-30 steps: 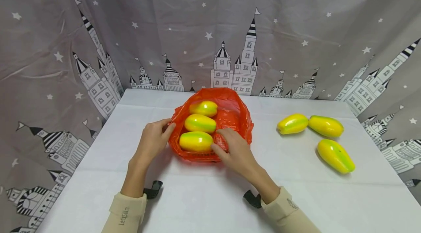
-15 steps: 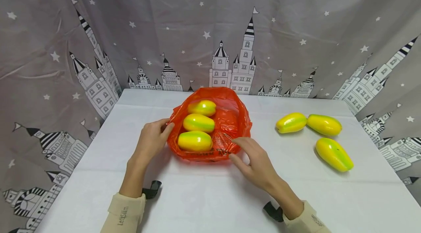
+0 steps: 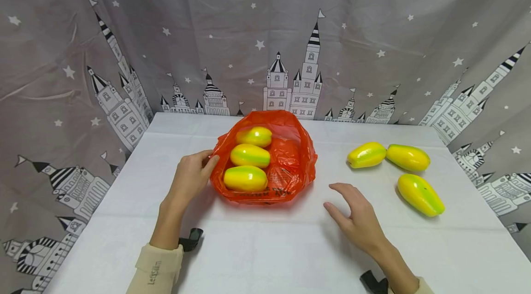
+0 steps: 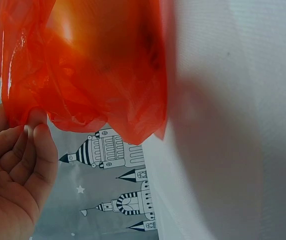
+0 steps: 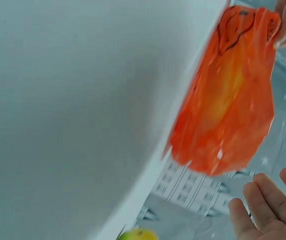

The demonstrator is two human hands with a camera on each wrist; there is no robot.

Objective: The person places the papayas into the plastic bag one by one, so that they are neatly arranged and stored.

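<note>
A red plastic bag (image 3: 286, 155) stands with its mouth open on the table, holding three glossy yellow-green papayas stacked in a row: a near papaya (image 3: 245, 179), a middle papaya (image 3: 250, 155) and a far papaya (image 3: 254, 136). My left hand (image 3: 188, 179) pinches the bag's left rim between thumb and fingers, which the left wrist view shows closely. Apart from the bag, to its right, my right hand (image 3: 361, 220) is over the table with fingers spread and nothing in it. In the right wrist view its fingers (image 5: 265, 200) extend loosely beside the bag.
On the right of the white table (image 3: 265, 248) lie a left papaya (image 3: 367, 155) and a back papaya (image 3: 408, 157), end to end, and a front papaya (image 3: 421, 195) nearer me. A grey curtain (image 3: 232, 45) printed with castles and stars hangs behind.
My right hand has come out of the bag's right side and moved right and toward me, fingers opening wider. The left hand keeps its hold on the rim.
</note>
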